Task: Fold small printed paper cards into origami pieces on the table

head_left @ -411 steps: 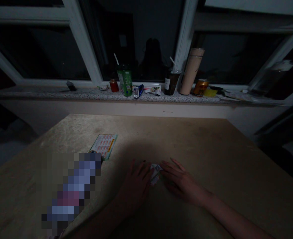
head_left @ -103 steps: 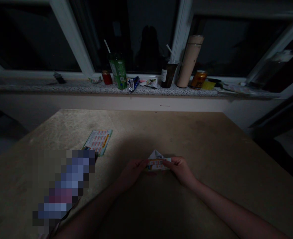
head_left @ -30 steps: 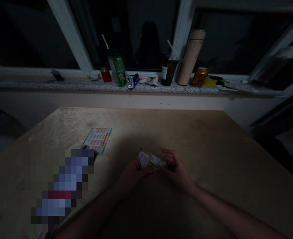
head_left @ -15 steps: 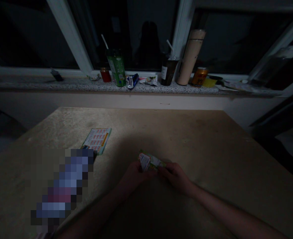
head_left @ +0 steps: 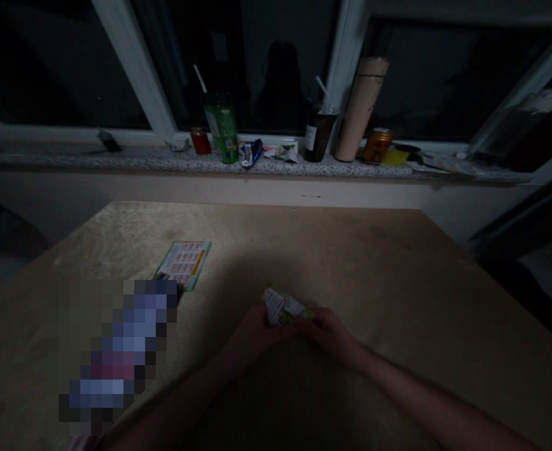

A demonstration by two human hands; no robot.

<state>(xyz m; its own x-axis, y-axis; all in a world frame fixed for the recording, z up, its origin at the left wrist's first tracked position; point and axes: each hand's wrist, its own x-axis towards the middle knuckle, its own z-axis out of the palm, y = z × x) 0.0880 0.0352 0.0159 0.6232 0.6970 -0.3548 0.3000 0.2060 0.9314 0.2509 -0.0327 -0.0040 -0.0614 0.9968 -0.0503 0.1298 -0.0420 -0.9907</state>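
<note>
Between my hands is a small folded piece of printed paper (head_left: 276, 305), green and white with lines of text on its left flap. My left hand (head_left: 255, 332) is closed on its left side, thumb along the lower edge. The fingers of my right hand (head_left: 330, 332) pinch its right end. Both hands are low over the wooden table (head_left: 374, 269), in shadow. Farther left lies a flat printed sheet (head_left: 184, 262) with a green border and red blocks of print. A pixelated area (head_left: 130, 338) covers whatever lies just below that sheet.
Along the granite windowsill (head_left: 154, 160) stand a green cup (head_left: 224, 128) with a straw, a red jar (head_left: 200, 141), a dark cup (head_left: 320, 136), a tall pink flask (head_left: 360, 109) and an orange can (head_left: 378, 146). Crumpled wrappers (head_left: 251, 153) lie among them. Dark windows rise behind.
The folded paper has tilted slightly between my hands, and its left flap stands a little more upright. Both hands keep their hold. The view has shifted very slightly.
</note>
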